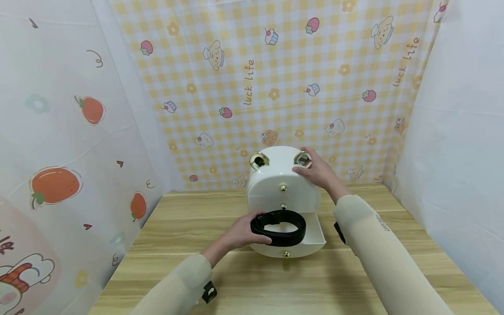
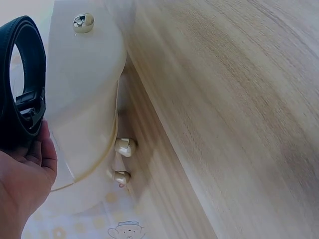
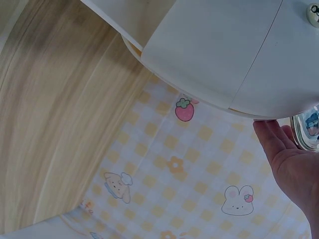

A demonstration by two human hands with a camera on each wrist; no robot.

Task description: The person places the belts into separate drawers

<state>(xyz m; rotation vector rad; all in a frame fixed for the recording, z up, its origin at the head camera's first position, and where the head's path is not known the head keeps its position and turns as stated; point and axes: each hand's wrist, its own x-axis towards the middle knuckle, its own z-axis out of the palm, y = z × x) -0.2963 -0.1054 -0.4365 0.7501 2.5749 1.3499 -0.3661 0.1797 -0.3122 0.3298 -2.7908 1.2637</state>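
Observation:
A white storage box (image 1: 264, 194) with gold knobs and two round gold-rimmed ornaments stands on the table, its bottom drawer (image 1: 316, 232) pulled out. My left hand (image 1: 242, 230) grips a coiled black belt (image 1: 285, 239) by its left side, over that drawer. In the left wrist view, the belt's buckle (image 2: 32, 112) shows near the fingertips. My right hand (image 1: 320, 172) holds the top right of the box around the right gold-rimmed ornament (image 1: 302, 160), thumb in front. The right wrist view shows its fingers (image 3: 271, 137) against the box's edge.
The wooden table (image 1: 197, 210) extends around the box. Behind it hangs a yellow checked cloth (image 1: 244, 127) with printed figures. Pale cloths, including a printed left one (image 1: 114, 105) and a plain right one (image 1: 456, 131), line both sides.

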